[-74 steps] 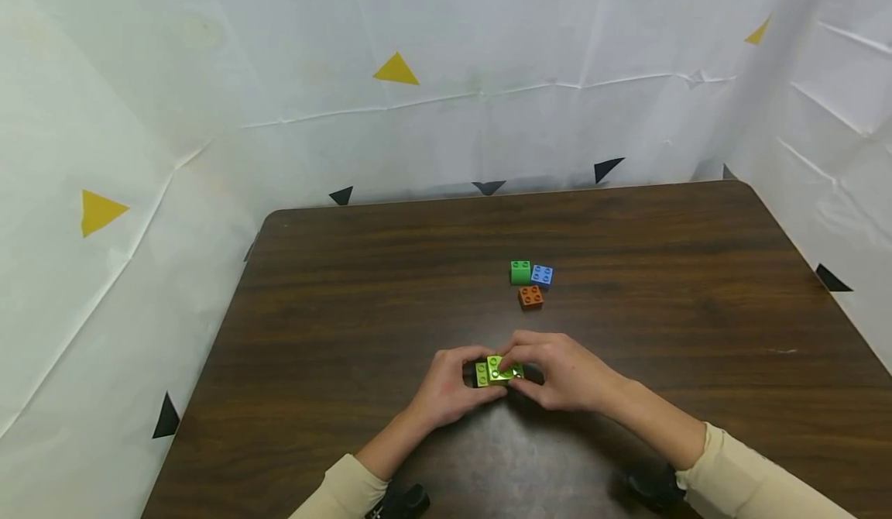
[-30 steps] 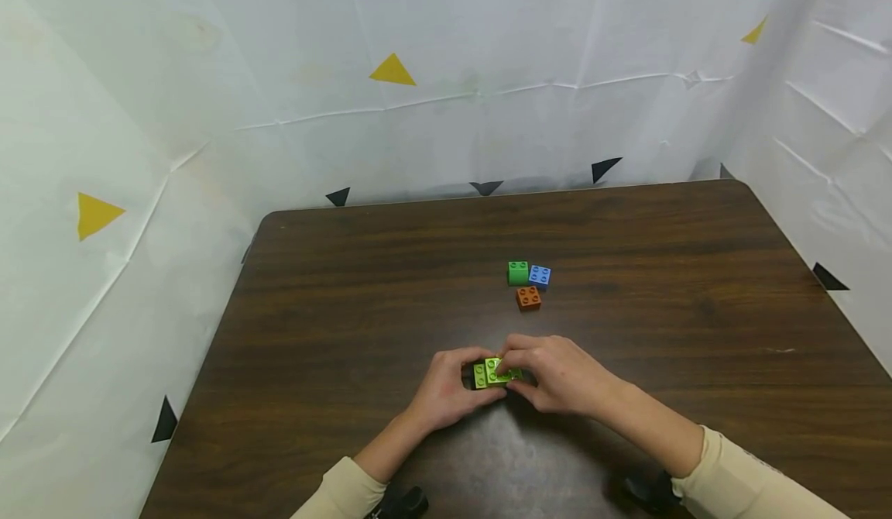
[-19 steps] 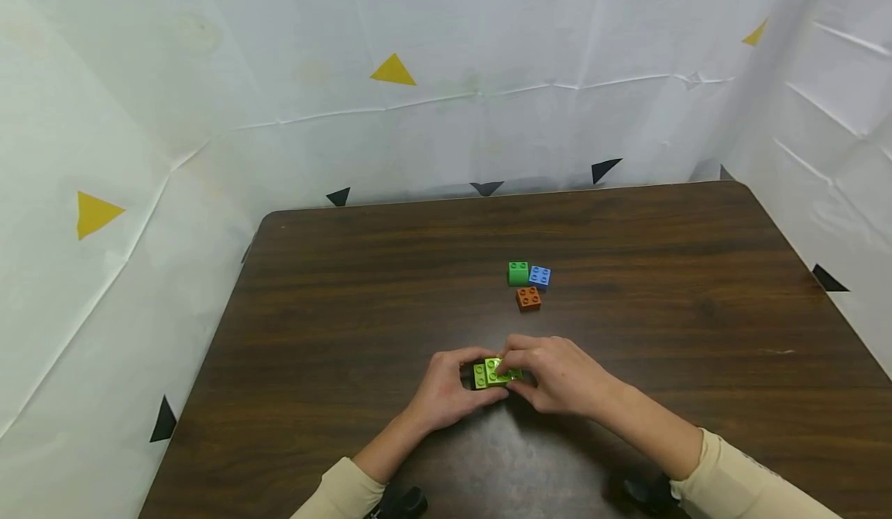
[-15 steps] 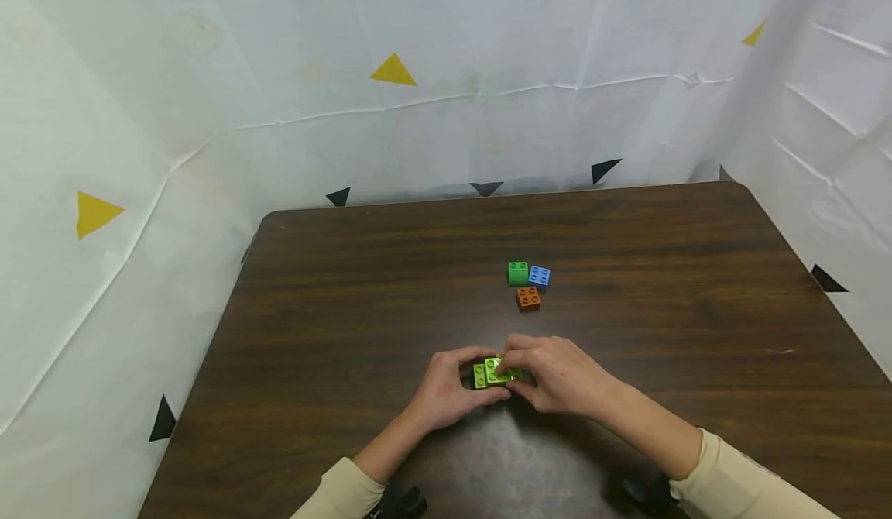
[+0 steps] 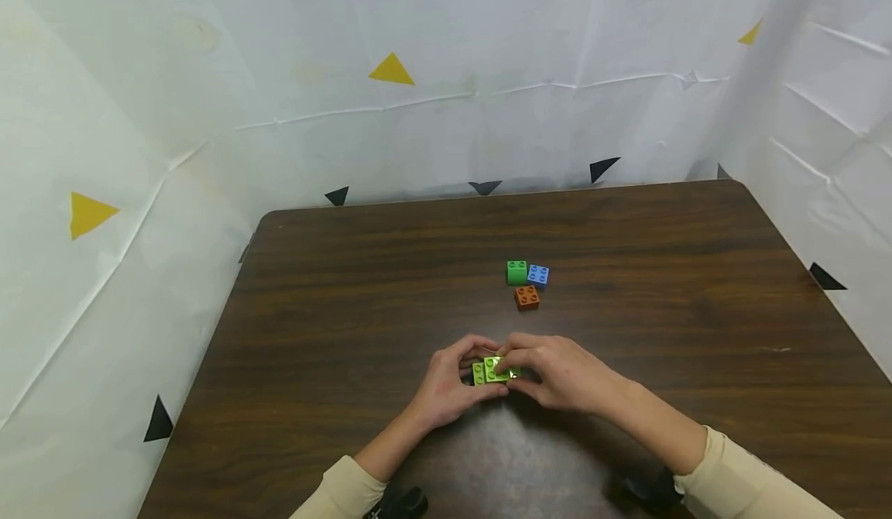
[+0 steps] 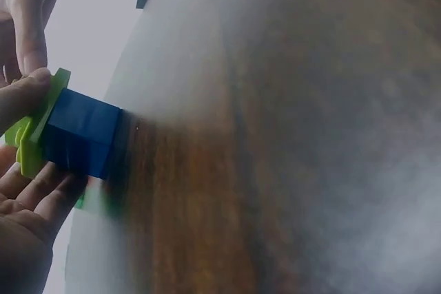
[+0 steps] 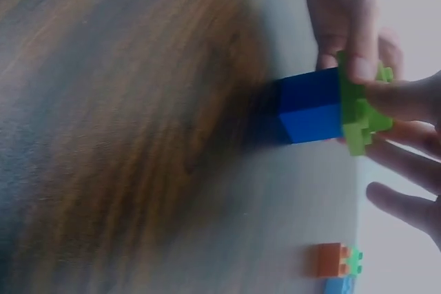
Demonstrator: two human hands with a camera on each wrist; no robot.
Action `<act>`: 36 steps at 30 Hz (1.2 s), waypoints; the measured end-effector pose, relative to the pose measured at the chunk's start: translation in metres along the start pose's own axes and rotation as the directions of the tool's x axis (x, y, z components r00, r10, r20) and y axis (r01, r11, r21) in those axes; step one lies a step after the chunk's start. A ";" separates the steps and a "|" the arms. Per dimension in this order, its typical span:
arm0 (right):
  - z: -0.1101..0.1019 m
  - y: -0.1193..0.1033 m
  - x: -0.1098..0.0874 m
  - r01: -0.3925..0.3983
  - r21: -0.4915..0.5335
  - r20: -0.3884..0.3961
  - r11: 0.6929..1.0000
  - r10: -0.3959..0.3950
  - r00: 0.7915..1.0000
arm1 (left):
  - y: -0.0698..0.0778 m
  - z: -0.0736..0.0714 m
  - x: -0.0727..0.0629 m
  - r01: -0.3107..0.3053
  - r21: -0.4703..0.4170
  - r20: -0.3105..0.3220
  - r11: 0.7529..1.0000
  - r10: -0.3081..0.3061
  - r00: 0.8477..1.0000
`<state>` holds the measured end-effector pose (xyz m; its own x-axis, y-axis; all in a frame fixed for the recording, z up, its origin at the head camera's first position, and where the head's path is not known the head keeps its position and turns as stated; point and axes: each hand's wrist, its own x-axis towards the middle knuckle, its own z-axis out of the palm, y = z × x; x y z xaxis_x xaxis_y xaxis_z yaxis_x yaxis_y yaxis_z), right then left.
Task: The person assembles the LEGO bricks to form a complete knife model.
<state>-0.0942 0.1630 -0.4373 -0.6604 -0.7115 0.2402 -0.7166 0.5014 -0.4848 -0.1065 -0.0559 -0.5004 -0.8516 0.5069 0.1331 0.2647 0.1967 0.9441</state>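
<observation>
Near the front of the table, a small stack of toy building bricks sits between both hands. On its top are lime green bricks (image 5: 478, 373), the upper one set toward the right of the wider one below. Under them is a dark blue block (image 6: 84, 132), its lower end right at the table in the right wrist view. My left hand (image 5: 446, 387) holds the lime green layer from the left, thumb on the near side and fingers on the far side. From the right, my right hand (image 5: 557, 372) pinches the lime green bricks, partly covering them.
Farther back on the dark wood table (image 5: 348, 286) lie a green brick (image 5: 516, 273), a light blue brick (image 5: 538, 274) and an orange-brown brick (image 5: 526, 297), close together. White sheeting (image 5: 279, 54) with yellow and black triangles stands behind and beside the table.
The far-side fingers of my left hand have lifted and spread slightly, while its thumb stays by the stack. My right hand keeps its pinch, and the loose bricks lie as before.
</observation>
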 end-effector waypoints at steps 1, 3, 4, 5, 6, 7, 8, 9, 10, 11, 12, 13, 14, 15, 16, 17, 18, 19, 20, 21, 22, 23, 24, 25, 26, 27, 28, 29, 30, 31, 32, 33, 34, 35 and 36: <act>-0.002 0.000 0.000 0.003 -0.002 0.013 1.000 -0.003 1.000 | 0.000 0.000 0.000 -0.004 -0.009 0.001 1.000 0.004 1.000; -0.006 0.002 0.001 0.012 0.014 0.032 1.000 -0.013 0.999 | -0.001 0.000 0.001 -0.010 -0.021 0.005 1.000 0.010 1.000; -0.008 0.003 0.001 0.009 0.030 0.037 0.999 -0.010 0.999 | -0.001 0.000 0.001 -0.013 -0.019 0.006 1.000 0.013 1.000; -0.011 0.005 0.001 0.000 0.052 0.039 0.999 -0.002 0.999 | -0.001 0.000 0.002 -0.016 -0.021 0.008 1.000 0.016 1.000; -0.014 0.008 0.001 -0.013 0.075 0.031 0.997 0.011 0.999 | -0.002 0.000 0.002 -0.022 -0.020 0.009 1.000 0.022 1.000; -0.017 0.012 0.002 -0.033 0.102 0.018 0.994 0.031 0.999 | -0.002 0.000 0.002 -0.025 -0.013 0.009 1.000 0.025 1.000; -0.020 0.017 0.002 -0.057 0.124 -0.005 0.991 0.058 0.998 | -0.002 0.000 0.003 -0.030 -0.007 0.009 1.000 0.030 1.000; -0.022 0.022 0.002 -0.085 0.134 -0.033 0.987 0.090 0.995 | -0.002 0.000 0.003 -0.034 0.001 0.009 0.999 0.034 0.999; -0.025 0.029 0.002 -0.117 0.132 -0.061 0.984 0.125 0.990 | -0.002 0.000 0.003 -0.038 0.001 0.009 0.999 0.038 0.999; -0.027 0.035 0.002 -0.147 0.113 -0.090 0.983 0.157 0.984 | -0.002 0.000 0.004 -0.041 0.004 0.010 0.999 0.041 0.999; -0.029 0.042 0.002 -0.178 0.088 -0.117 0.980 0.187 0.975 | -0.002 0.000 0.004 -0.042 0.005 0.010 0.999 0.041 0.999; -0.030 0.049 0.002 -0.208 0.059 -0.137 0.976 0.215 0.967 | -0.001 0.000 0.004 -0.041 0.007 0.011 0.999 0.041 0.999; -0.030 0.056 0.003 -0.235 0.019 -0.154 0.972 0.235 0.960 | -0.002 0.001 0.004 -0.041 0.006 0.010 0.999 0.041 0.999; -0.030 0.062 0.003 -0.258 -0.017 -0.160 0.966 0.252 0.954 | -0.002 0.001 0.004 -0.039 0.006 0.010 0.999 0.039 0.999; -0.030 0.068 0.004 -0.278 -0.047 -0.160 0.959 0.267 0.950 | -0.002 0.001 0.004 -0.037 0.006 0.007 0.999 0.037 0.999; -0.029 0.073 0.006 -0.291 -0.074 -0.158 0.954 0.277 0.948 | -0.002 0.001 0.004 -0.035 0.010 0.005 0.999 0.035 0.999; -0.027 0.078 0.007 -0.303 -0.094 -0.152 0.948 0.287 0.946 | -0.002 0.001 0.004 -0.034 0.012 0.003 0.999 0.034 0.999; -0.026 0.081 0.008 -0.309 -0.114 -0.144 0.944 0.292 0.945 | -0.003 0.001 0.003 -0.034 0.014 0.002 0.999 0.034 0.999; -0.024 0.084 0.009 -0.312 -0.133 -0.136 0.941 0.294 0.946 | -0.003 0.001 0.003 -0.034 0.017 0.000 0.999 0.034 0.999; -0.022 0.087 0.009 -0.311 -0.153 -0.130 0.938 0.293 0.947 | -0.003 0.000 0.003 -0.033 0.020 -0.002 0.999 0.034 0.999; -0.020 0.090 0.010 -0.307 -0.170 -0.127 0.936 0.288 0.949 | -0.003 0.000 0.003 -0.033 0.024 -0.005 0.999 0.033 0.999; -0.017 0.093 0.011 -0.299 -0.194 -0.128 0.934 0.279 0.952 | -0.003 0.000 0.003 -0.032 0.023 -0.004 0.999 0.032 0.999; -0.015 0.095 0.012 -0.291 -0.217 -0.132 0.932 0.268 0.954 | -0.003 0.000 0.003 -0.031 0.026 -0.006 0.999 0.031 0.999; -0.013 0.097 0.012 -0.279 -0.237 -0.137 0.930 0.253 0.958 | -0.003 0.000 0.003 -0.031 0.028 -0.007 0.999 0.031 1.000; -0.011 0.099 0.013 -0.267 -0.256 -0.142 0.929 0.237 0.961 | -0.003 0.000 0.003 -0.030 0.031 -0.008 0.999 0.030 1.000; -0.009 0.102 0.014 -0.254 -0.273 -0.147 0.928 0.221 0.964 | -0.002 0.000 0.003 -0.029 0.032 -0.007 0.999 0.029 1.000; -0.008 0.103 0.014 -0.242 -0.285 -0.153 0.927 0.206 0.967 | -0.002 0.000 0.003 -0.029 0.031 -0.006 0.999 0.029 1.000; -0.007 0.105 0.014 -0.233 -0.297 -0.155 0.926 0.194 0.969 | -0.001 0.000 0.004 -0.029 0.028 -0.004 0.999 0.029 1.000; -0.006 0.106 0.014 -0.225 -0.305 -0.156 0.925 0.184 0.970 | -0.001 0.000 0.004 -0.028 0.027 -0.003 0.999 0.028 1.000; -0.005 0.107 0.015 -0.217 -0.309 -0.155 0.926 0.176 0.972 | -0.001 0.000 0.004 -0.026 0.025 -0.001 0.999 0.026 1.000; -0.004 0.108 0.015 -0.213 -0.311 -0.155 0.926 0.171 0.973 | -0.001 0.000 0.004 -0.024 0.023 0.000 0.999 0.024 1.000; -0.004 0.108 0.015 -0.210 -0.312 -0.154 0.927 0.169 0.974 | 0.000 0.000 0.004 -0.022 0.024 0.000 0.999 0.022 1.000; -0.004 0.108 0.015 -0.210 -0.312 -0.153 0.926 0.169 0.974 | 0.000 0.000 0.003 -0.019 0.024 -0.001 1.000 0.019 1.000; -0.003 0.108 0.016 -0.213 -0.314 -0.153 0.925 0.172 0.973 | 0.000 0.000 0.003 -0.017 0.026 -0.002 1.000 0.017 1.000; -0.003 0.108 0.016 -0.217 -0.314 -0.152 0.924 0.177 0.973 | 0.000 0.000 0.003 -0.015 0.029 -0.002 0.999 0.015 1.000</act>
<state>-0.1825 0.2074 -0.4828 -0.8028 -0.5289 0.2755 -0.5898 0.7723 -0.2359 -0.1089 -0.0542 -0.5000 -0.8486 0.5079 0.1479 0.2902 0.2131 0.9329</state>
